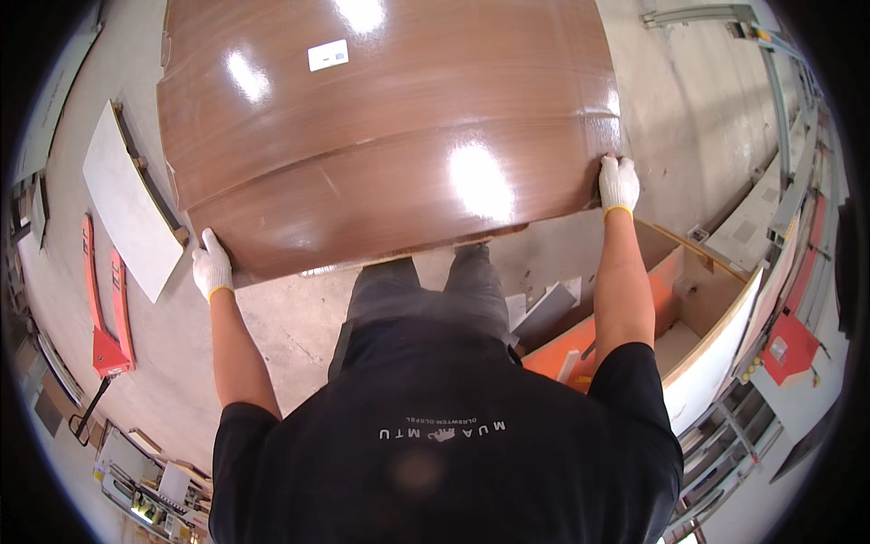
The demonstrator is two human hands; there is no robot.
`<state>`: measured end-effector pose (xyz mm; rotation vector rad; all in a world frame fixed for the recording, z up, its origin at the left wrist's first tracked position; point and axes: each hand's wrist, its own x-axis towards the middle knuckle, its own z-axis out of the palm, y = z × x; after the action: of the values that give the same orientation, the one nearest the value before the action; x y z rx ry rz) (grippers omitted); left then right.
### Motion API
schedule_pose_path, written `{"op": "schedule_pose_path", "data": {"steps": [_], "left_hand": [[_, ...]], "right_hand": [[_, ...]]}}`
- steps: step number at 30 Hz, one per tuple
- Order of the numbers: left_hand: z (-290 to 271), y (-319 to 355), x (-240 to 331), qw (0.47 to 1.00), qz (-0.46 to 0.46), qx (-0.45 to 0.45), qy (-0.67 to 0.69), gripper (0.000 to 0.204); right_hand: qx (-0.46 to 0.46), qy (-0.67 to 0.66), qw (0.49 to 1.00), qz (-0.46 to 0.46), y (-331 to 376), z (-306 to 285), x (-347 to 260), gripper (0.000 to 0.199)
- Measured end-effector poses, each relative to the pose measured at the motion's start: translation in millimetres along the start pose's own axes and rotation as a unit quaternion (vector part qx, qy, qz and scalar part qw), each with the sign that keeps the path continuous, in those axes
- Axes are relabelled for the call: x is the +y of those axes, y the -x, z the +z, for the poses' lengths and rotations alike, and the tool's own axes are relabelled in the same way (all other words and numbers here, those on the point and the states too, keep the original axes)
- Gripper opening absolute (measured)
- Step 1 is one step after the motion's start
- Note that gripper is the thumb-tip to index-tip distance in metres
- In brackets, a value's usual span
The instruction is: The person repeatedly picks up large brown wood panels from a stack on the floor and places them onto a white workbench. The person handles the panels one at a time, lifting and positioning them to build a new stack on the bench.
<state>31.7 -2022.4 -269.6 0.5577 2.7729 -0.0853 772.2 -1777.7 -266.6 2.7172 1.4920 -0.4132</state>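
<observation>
A large glossy brown wood-veneer panel (390,118) fills the upper middle of the view, with a small white label near its far end. It lies on top of another brown panel whose edge shows beneath. My left hand (211,266), in a white glove, grips the panel's near left corner. My right hand (618,184), also gloved in white, grips the near right corner. Both arms reach forward from my black shirt.
An orange pallet jack (107,308) stands on the concrete floor at left, next to a leaning white board (127,204). At right is a wooden bin (698,308) with orange sides and offcuts inside. Metal rails (784,100) and machine frames line the right edge.
</observation>
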Motion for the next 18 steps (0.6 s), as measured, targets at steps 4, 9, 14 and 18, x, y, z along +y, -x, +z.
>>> {"op": "schedule_pose_path", "data": {"steps": [4,9,14,18], "left_hand": [[2,0,3,1.000,-0.012,0.024,0.006,0.095],[-1,19,-13,1.000,-0.014,0.020,0.010,0.094],[8,37,-30,0.997,-0.070,0.009,0.000,0.091],[2,19,-15,0.996,-0.047,0.045,0.066,0.086]], "right_hand": [[0.013,0.010,1.000,-0.016,18,-12,-6,0.061],[-0.008,0.037,0.999,0.002,28,-6,10,0.060],[-0.015,0.033,0.999,-0.021,34,-4,31,0.057],[-0.016,-0.018,1.000,0.009,21,-16,19,0.058]]}}
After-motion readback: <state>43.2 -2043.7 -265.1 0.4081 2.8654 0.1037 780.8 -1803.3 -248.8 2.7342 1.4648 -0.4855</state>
